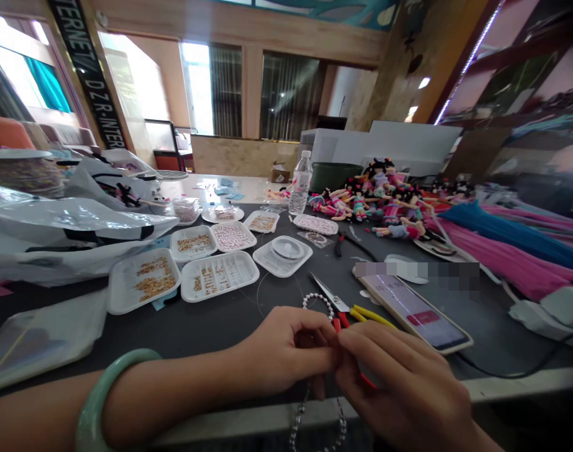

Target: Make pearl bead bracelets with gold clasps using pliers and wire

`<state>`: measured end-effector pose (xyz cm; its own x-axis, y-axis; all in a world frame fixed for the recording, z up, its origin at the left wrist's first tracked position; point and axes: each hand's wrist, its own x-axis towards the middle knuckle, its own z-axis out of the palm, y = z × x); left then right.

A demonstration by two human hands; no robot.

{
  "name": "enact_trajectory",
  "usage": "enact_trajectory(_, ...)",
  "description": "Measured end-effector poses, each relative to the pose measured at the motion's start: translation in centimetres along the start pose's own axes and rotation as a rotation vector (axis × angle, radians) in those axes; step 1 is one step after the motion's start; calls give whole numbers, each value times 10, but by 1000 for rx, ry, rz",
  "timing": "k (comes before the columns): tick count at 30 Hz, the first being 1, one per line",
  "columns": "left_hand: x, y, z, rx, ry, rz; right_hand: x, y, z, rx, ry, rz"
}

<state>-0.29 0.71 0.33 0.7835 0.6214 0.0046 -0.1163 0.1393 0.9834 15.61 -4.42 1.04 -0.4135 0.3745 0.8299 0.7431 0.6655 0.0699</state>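
My left hand and my right hand meet fingertip to fingertip over the table's front edge, both with fingers pinched. A strand of silvery beads hangs in a loop below them, its upper ends running up into the fingers. The exact spot they pinch is hidden. Just beyond the fingertips, a curve of pearly beads lies on the dark table; whether it joins the hanging strand I cannot tell. Scissors with red handles lie partly behind my right hand, beside a yellow-handled tool.
White trays hold gold-coloured pieces and pink beads. A lidded white tray, a plastic bottle and a phone stand or lie around. Knitted dolls are heaped behind; pink and blue mesh lies right, plastic bags left.
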Motion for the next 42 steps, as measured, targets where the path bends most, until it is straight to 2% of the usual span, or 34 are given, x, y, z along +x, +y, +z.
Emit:
enact_trajectory(3, 0, -1, 0, -14, 6, 4, 0, 1, 2, -33, 57, -13)
enact_trajectory(17, 1, 1, 3, -25, 61, 29, -3, 4, 3, -137, 77, -7)
enact_trajectory(23, 0, 2, 4, -72, 52, 54, -5, 8, 3, -211, 108, -60)
enact_trajectory(29, 0, 3, 4, -95, 18, 71, 3, 11, -9, -245, 64, 25)
enact_trajectory(34, 0, 4, 4, -116, 23, 83, 9, 14, -14, -367, 93, -20)
enact_trajectory(42, 1, 1, 4, -193, -4, 100, 14, 15, -13, -428, 109, -66)
